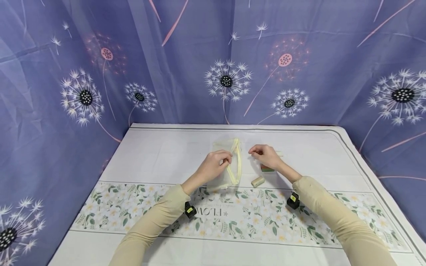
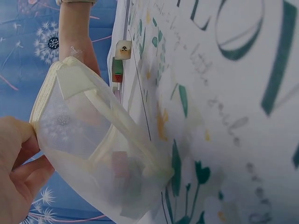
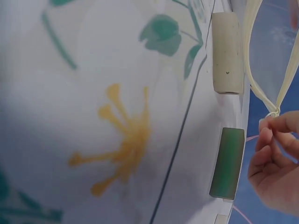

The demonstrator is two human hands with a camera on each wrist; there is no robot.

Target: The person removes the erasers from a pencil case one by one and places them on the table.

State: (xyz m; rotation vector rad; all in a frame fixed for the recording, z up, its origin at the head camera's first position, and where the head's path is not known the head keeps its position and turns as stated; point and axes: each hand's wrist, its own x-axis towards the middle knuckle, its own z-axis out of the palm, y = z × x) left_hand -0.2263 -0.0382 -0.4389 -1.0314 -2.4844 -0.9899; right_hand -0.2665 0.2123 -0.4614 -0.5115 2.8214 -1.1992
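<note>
A sheer mesh pouch (image 1: 220, 181) with cream zip edging stands on the table, its mouth gaping toward the right. My left hand (image 1: 217, 162) pinches the pouch at the near side of its mouth, thumb and fingers on the zip edging (image 2: 42, 100). Red and dark green shapes (image 2: 120, 164) show through the mesh. My right hand (image 1: 266, 156) hovers just right of the mouth, fingers loosely bent, nothing visible between them. Below it lies a green-and-red block (image 1: 267, 168), and nearer to me is a beige block (image 1: 257, 181).
Another pale block (image 1: 279, 153) lies behind my right hand, partly hidden. The table is covered by a white cloth (image 1: 159, 155) with a floral band (image 1: 116, 207). A blue dandelion-print curtain (image 1: 186, 74) hangs along the back and sides.
</note>
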